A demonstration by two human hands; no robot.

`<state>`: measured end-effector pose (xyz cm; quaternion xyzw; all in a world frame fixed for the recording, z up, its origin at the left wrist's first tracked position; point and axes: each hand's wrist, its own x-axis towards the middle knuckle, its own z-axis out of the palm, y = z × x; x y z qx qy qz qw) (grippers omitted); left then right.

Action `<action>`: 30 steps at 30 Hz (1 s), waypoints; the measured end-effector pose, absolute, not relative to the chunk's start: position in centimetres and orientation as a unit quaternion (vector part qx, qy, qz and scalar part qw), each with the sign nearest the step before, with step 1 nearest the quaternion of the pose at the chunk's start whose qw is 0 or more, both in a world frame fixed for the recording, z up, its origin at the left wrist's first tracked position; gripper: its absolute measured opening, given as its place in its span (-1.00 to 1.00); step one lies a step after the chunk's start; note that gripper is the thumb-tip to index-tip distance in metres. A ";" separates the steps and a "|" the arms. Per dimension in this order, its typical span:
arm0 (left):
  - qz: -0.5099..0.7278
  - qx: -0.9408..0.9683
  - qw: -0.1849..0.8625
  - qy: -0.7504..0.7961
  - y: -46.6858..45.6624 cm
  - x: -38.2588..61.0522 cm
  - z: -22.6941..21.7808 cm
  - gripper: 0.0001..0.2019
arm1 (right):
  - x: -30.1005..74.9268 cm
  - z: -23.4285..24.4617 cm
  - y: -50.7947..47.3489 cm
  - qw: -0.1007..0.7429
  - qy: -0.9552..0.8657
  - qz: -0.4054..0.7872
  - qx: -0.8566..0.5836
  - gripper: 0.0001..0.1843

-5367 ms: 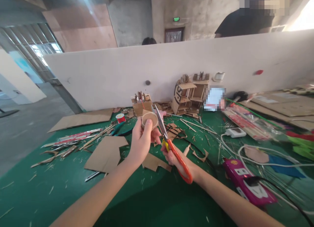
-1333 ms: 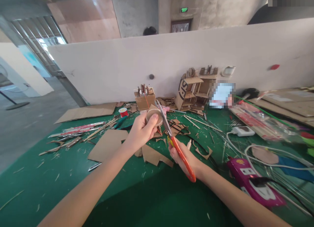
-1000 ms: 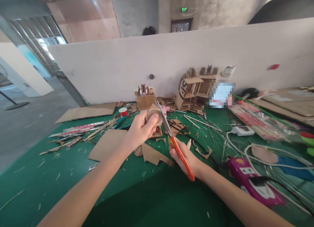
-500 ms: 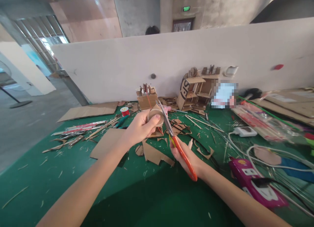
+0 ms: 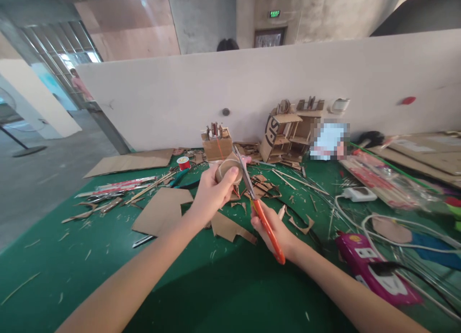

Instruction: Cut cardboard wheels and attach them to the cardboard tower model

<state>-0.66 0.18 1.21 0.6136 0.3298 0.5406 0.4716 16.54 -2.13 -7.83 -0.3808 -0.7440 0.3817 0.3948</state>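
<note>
While the left hand (image 5: 213, 191) pinches a round cardboard piece (image 5: 226, 168), seemingly to steady it, the right hand (image 5: 279, 229) grasps orange-handled scissors (image 5: 260, 214) alongside.

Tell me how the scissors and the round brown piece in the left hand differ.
The scissors are long and narrow; the round brown piece is compact. The scissors show an orange handle and metal blades, whereas the round brown piece is plain brown. The right hand grips the scissors; the left hand holds the piece. Both are held above the green table.
</note>
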 end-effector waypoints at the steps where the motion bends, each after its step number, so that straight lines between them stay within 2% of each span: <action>1: 0.561 0.594 0.475 0.328 0.2 -0.3 0.7 -0.68 | 16.5 -7.8 -2.1 0.397 -0.744 0.376 -0.384 -0.57; 6: 0.592 0.585 0.455 0.316 0.6 0.0 -0.5 -0.63 | 16.6 -7.9 -2.2 0.390 -0.740 0.394 -0.381 -0.54; 13: 0.508 0.671 0.436 0.319 0.8 -1.3 1.2 -0.67 | 17.5 -8.3 -2.4 0.378 -0.740 0.443 -0.336 -0.58; 22: 0.449 0.716 0.424 0.326 0.9 -2.4 1.8 -0.71 | 17.2 -7.9 -2.1 0.365 -0.756 0.393 -0.375 -0.61; 27: 0.452 0.724 0.415 0.315 1.0 -2.6 2.0 -0.65 | 17.1 -8.0 -2.1 0.367 -0.753 0.387 -0.386 -0.64; 30: 0.500 0.690 0.411 0.324 0.9 -1.9 1.4 -0.62 | 16.9 -7.9 -2.1 0.374 -0.754 0.374 -0.389 -0.61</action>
